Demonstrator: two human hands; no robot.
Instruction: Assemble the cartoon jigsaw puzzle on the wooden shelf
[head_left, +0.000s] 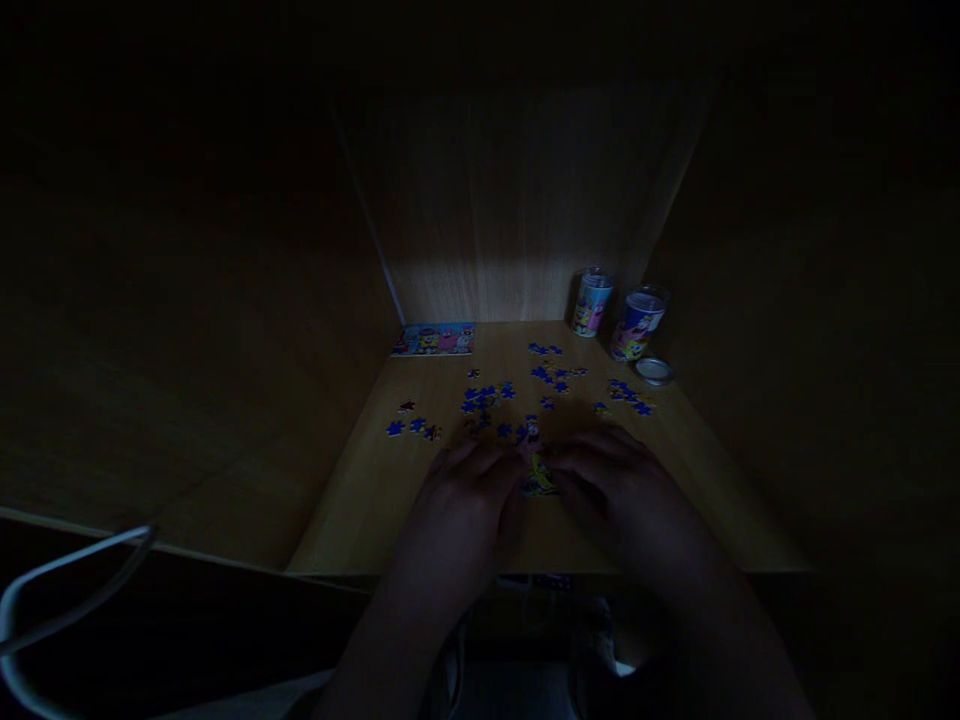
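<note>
We have both hands at the small puzzle patch (538, 484) near the front of the desk (367, 490), left hand (471, 490) on one side and right hand (611, 475) on the other. Both have their fingers partly curled, tips at the patch; in this dimness we cannot tell whether either pinches a piece. To join pieces well, we should steady the patch with one hand, line up tab and slot, then press flat—gently, without dragging. The loose pieces (480, 400) lie just beyond, so our knuckles need care.
</note>
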